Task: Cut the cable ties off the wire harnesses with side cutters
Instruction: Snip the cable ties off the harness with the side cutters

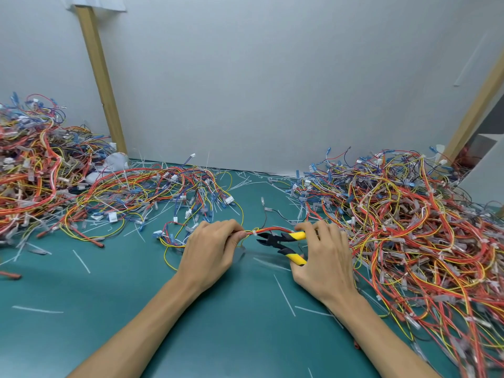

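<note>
Left hand (210, 249) pinches wire harness (272, 230); right hand (321, 257), grip curled round side cutters (281, 241), may nick wires beside the cable tie (255, 232)

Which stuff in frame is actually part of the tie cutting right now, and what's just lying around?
In use: side cutters in the right hand; wire harness gripped by the left hand; white cable tie at the cutter tips.
Lying about: right harness pile; left harness pile; loose tie strips on the green mat.
</note>
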